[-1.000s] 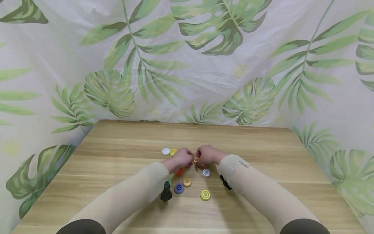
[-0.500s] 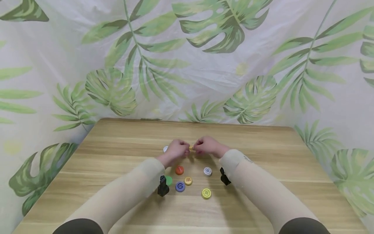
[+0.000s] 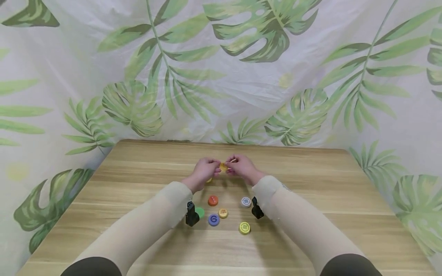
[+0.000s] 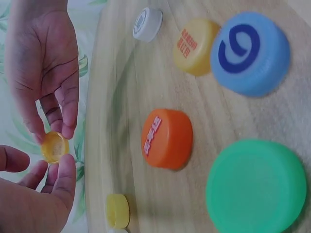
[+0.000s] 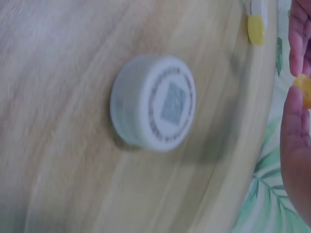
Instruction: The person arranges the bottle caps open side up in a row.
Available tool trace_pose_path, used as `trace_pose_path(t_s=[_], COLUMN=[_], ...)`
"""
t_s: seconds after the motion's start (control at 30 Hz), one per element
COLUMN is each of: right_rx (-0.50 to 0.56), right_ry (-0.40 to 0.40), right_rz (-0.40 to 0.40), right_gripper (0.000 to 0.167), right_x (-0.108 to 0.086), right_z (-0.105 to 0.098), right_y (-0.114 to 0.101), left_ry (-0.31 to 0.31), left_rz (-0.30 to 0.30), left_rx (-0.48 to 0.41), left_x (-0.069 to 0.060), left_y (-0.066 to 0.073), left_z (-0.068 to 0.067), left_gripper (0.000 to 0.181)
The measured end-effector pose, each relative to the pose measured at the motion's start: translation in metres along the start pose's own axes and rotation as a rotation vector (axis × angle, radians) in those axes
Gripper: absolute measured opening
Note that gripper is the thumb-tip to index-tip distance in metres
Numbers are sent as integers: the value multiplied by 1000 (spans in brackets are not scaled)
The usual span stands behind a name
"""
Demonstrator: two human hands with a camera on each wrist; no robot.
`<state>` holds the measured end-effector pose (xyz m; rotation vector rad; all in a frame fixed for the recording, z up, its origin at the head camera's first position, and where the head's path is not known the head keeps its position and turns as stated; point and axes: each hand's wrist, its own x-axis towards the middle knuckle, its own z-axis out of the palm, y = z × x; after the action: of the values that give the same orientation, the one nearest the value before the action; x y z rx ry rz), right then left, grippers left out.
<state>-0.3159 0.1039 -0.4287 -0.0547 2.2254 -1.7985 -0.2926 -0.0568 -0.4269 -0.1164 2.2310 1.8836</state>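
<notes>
A small orange-yellow bottle cap (image 3: 223,167) is held up above the far part of the table, between my two hands. My left hand (image 3: 206,170) pinches it from the left with thumb and fingers. From the other side my right hand (image 3: 240,167) pinches the same cap. In the left wrist view the cap (image 4: 55,147) shows a ring-like rim, fingertips touching it above and below. Part of it (image 5: 303,90) appears at the right edge of the right wrist view. A yellow cap (image 3: 208,179) lies beneath my left hand, partly covered.
Loose caps lie on the wooden table (image 3: 310,199): red-orange (image 3: 213,200), green (image 3: 199,212) beside the left wrist camera, blue (image 3: 214,219), orange-yellow (image 3: 223,213), yellow (image 3: 244,228) and white (image 3: 246,202). Another white cap (image 5: 259,8) sits by the yellow one. A leaf-patterned cloth (image 3: 193,96) hangs behind.
Both hands have moved away from me toward the table's far side, carrying the orange-yellow cap with them. The red-orange and green caps are now uncovered; the far white cap is hidden in the head view.
</notes>
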Motion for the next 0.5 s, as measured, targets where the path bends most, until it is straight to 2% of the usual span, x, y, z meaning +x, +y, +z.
trace_pose_path(t_s=[0.13, 0.33, 0.5], right_rx=[-29, -86, -114], right_ry=[22, 10, -2], right_rz=[-2, 40, 65], right_gripper=[9, 17, 20], right_x=[1, -1, -1], right_z=[7, 12, 13], right_y=[2, 7, 13], left_ry=[-12, -26, -68], left_rz=[-18, -34, -28], left_rx=[27, 62, 106], left_x=[0, -1, -3], left_y=[0, 0, 0], left_z=[-3, -6, -6], left_gripper=[39, 43, 41])
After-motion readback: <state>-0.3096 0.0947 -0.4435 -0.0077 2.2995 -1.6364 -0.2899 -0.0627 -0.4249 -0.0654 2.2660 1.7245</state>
